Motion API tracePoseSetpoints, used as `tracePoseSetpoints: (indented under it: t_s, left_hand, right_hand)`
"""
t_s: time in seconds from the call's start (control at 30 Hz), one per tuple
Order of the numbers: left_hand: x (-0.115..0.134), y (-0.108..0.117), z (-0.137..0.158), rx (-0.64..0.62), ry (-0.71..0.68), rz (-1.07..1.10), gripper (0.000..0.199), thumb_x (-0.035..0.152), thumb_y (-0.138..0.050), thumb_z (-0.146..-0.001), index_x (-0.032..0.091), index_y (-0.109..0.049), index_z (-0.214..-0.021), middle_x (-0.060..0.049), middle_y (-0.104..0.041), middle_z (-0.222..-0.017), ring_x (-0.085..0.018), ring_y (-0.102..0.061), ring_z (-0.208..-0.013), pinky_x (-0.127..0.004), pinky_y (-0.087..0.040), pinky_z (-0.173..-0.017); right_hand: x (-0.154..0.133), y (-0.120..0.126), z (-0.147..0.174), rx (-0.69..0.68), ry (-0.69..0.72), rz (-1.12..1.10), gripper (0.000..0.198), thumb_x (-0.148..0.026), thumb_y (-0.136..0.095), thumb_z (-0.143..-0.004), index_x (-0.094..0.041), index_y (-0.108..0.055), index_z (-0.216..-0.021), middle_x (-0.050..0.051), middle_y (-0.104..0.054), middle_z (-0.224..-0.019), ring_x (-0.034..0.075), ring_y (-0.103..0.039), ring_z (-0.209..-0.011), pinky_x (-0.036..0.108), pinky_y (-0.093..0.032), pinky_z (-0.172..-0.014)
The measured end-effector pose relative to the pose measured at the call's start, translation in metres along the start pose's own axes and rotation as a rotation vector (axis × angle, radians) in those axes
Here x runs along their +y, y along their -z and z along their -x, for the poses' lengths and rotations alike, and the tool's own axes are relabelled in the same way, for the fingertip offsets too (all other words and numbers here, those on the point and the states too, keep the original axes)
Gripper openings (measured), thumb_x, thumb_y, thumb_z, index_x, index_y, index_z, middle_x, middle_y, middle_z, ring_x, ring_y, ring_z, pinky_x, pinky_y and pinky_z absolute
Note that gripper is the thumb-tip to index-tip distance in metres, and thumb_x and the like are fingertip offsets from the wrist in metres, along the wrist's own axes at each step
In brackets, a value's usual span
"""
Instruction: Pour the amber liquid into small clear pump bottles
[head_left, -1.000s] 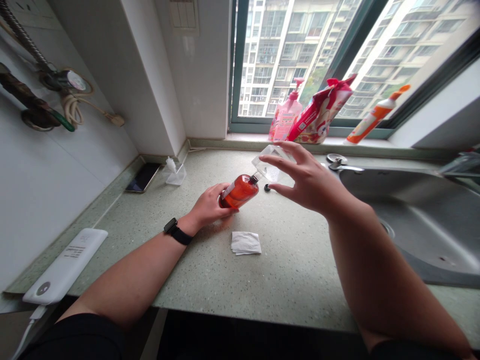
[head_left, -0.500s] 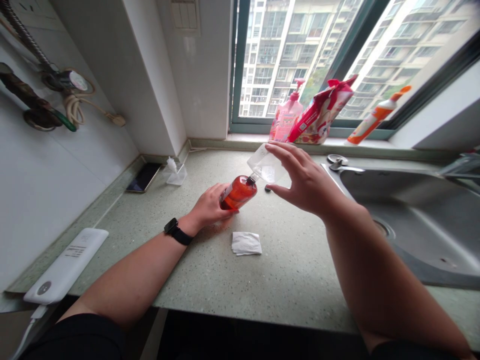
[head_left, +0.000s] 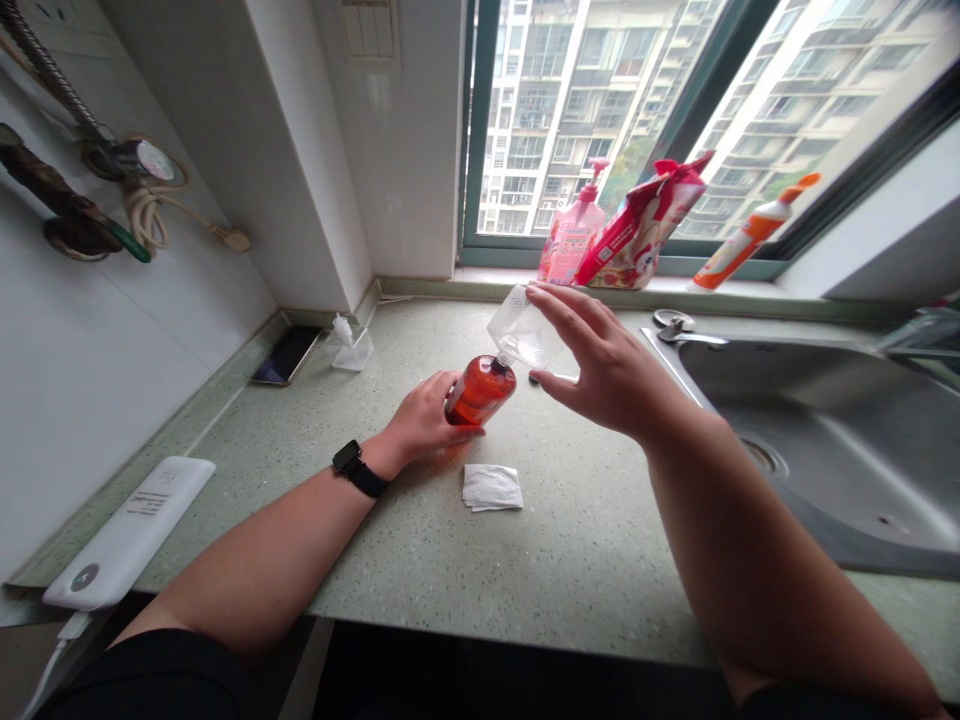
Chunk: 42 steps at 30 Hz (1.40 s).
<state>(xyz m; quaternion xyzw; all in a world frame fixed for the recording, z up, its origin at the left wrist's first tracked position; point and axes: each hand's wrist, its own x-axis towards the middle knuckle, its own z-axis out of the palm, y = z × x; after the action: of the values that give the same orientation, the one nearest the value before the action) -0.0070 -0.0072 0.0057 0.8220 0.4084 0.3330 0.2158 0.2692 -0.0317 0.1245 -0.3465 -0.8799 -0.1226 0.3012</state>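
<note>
My left hand [head_left: 427, 422] is wrapped round an orange see-through bottle [head_left: 480, 392], tilted with its neck toward the upper right. In my right hand [head_left: 600, 355] is a clear plastic bottle [head_left: 519, 330], gripped between thumb and fingers and tipped over. The clear bottle's mouth meets the orange bottle's mouth; whether liquid passes between them I cannot tell. A small black cap [head_left: 535, 378] lies on the counter below the clear bottle, partly hidden. Just in front of the orange bottle is a folded white tissue [head_left: 492, 487].
A clear container with a white nozzle [head_left: 349, 345] and a phone [head_left: 287, 355] lie at the back left. At the near left edge is a white power bank [head_left: 133, 530] with a cable. The steel sink [head_left: 847, 450] is on the right. Pink pump bottle [head_left: 574, 235], red bag and orange-white bottle line the sill.
The orange bottle has shifted slightly right and stands a little more upright. The clear bottle has moved slightly left, and less liquid shows in it. Both hands keep their grip.
</note>
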Motion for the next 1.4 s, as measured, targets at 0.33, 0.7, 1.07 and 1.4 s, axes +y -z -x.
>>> tracePoseSetpoints:
  t_s: [0.33, 0.7, 1.07, 1.4]
  left_hand:
    - [-0.001, -0.005, 0.002, -0.008, 0.036, -0.014, 0.073, 0.06, -0.093, -0.078, 0.022, -0.061, -0.131, -0.01, -0.072, -0.121, -0.032, -0.07, -0.107, -0.048, -0.056, -0.095]
    - [-0.001, -0.007, 0.003, 0.002, 0.021, 0.011, 0.074, 0.055, -0.095, -0.076, 0.023, -0.061, -0.133, -0.011, -0.072, -0.123, -0.033, -0.07, -0.111, -0.051, -0.057, -0.097]
    - [0.003, -0.007, 0.003, -0.01, 0.029, -0.016, 0.06, 0.042, -0.094, -0.077, 0.024, -0.062, -0.124, -0.009, -0.071, -0.118, -0.031, -0.07, -0.105, -0.048, -0.058, -0.091]
    - [-0.003, -0.01, 0.004, 0.009, 0.026, -0.025, 0.067, 0.044, -0.099, -0.071, 0.024, -0.061, -0.123, -0.009, -0.071, -0.118, -0.031, -0.071, -0.104, -0.048, -0.059, -0.09]
  right_hand:
    - [-0.003, -0.003, 0.0, 0.02, 0.025, 0.012, 0.106, -0.015, -0.067, -0.094, -0.038, -0.007, -0.178, 0.014, -0.051, -0.163, 0.041, -0.053, -0.15, 0.066, -0.051, -0.123]
    - [-0.011, -0.002, -0.002, 0.03, 0.039, 0.004, 0.105, -0.012, -0.067, -0.092, -0.035, -0.011, -0.178, 0.013, -0.054, -0.165, 0.04, -0.054, -0.15, 0.063, -0.049, -0.125]
    - [-0.025, 0.001, -0.005, 0.006, 0.078, -0.021, 0.102, -0.011, -0.062, -0.094, -0.037, -0.01, -0.178, 0.011, -0.053, -0.168, 0.038, -0.054, -0.15, 0.065, -0.05, -0.123]
    - [-0.037, 0.003, -0.005, -0.004, 0.1, -0.008, 0.104, -0.005, -0.059, -0.094, -0.04, -0.008, -0.178, 0.011, -0.054, -0.167, 0.037, -0.052, -0.153, 0.066, -0.049, -0.124]
